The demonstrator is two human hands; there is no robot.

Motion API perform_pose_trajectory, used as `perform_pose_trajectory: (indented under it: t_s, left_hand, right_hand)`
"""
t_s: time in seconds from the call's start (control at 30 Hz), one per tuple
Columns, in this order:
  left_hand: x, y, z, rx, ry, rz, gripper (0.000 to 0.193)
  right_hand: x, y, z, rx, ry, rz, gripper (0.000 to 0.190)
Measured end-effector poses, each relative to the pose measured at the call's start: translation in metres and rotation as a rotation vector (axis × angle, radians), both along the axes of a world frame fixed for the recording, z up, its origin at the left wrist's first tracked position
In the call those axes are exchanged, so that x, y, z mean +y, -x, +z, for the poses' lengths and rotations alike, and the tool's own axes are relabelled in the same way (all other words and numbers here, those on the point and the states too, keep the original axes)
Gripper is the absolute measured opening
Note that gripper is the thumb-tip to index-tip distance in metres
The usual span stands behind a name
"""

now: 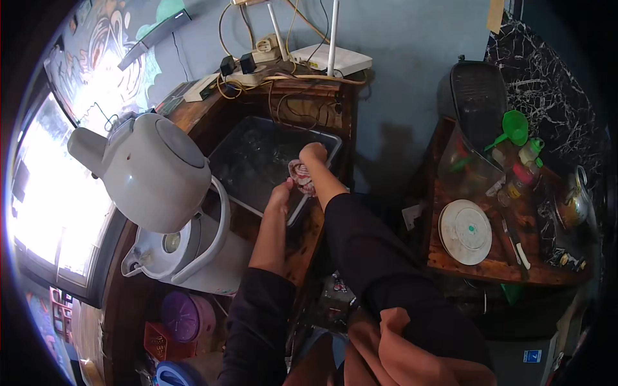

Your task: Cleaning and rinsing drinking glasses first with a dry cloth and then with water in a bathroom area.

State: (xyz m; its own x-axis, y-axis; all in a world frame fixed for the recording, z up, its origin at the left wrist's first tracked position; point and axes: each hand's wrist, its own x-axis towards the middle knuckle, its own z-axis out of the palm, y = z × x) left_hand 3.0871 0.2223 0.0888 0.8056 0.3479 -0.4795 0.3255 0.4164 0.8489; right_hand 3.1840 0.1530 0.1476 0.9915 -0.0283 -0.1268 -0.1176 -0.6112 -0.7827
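Note:
My right hand (314, 153) is closed around a red-and-white striped cloth (303, 177), bunched at the right side of a rectangular plastic tub (336, 141). The tub looks dark inside, with a pale rim, and lies on a wooden shelf (309, 241). My left hand (279, 197) is over the tub's near edge, its thumb beside the cloth. Its other fingers are hidden, so I cannot tell whether it grips the cloth or the tub.
Left of the tub stand a rounded pale-grey appliance (149, 178) and a white jug-like appliance (193, 255) with a carrying handle. A white router (333, 59) and cables sit behind. On the right table are a white round lid (466, 232), a knife (516, 246) and a green funnel (515, 127).

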Motion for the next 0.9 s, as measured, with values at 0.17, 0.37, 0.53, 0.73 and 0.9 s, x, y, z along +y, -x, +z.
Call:
perform_pose_trajectory:
  t_s: [0.17, 0.37, 0.53, 0.73, 0.9]
  left_hand:
    - [-0.023, -0.009, 0.011, 0.057, -0.287, -0.045, 0.028]
    - [-0.008, -0.005, 0.003, 0.086, -0.323, -0.029, 0.024]
    - [-0.006, 0.023, 0.021, -0.177, 0.142, 0.014, 0.029]
    - [-0.136, 0.102, 0.074, -0.57, -0.278, 0.218, 0.045]
    - [-0.251, 0.197, 0.102, -0.588, 0.096, -0.687, 0.056]
  right_hand:
    - [-0.005, -0.028, -0.009, 0.248, -0.231, -0.288, 0.027]
    - [-0.039, 0.019, 0.003, 0.106, -0.039, 0.046, 0.032]
    - [-0.106, 0.107, 0.011, 0.0, -0.882, 0.366, 0.047]
    - [-0.249, 0.207, 0.033, 0.034, -1.091, 0.436, 0.028]
    - [-0.358, 0.302, 0.063, 0.007, -1.072, 0.334, 0.013]
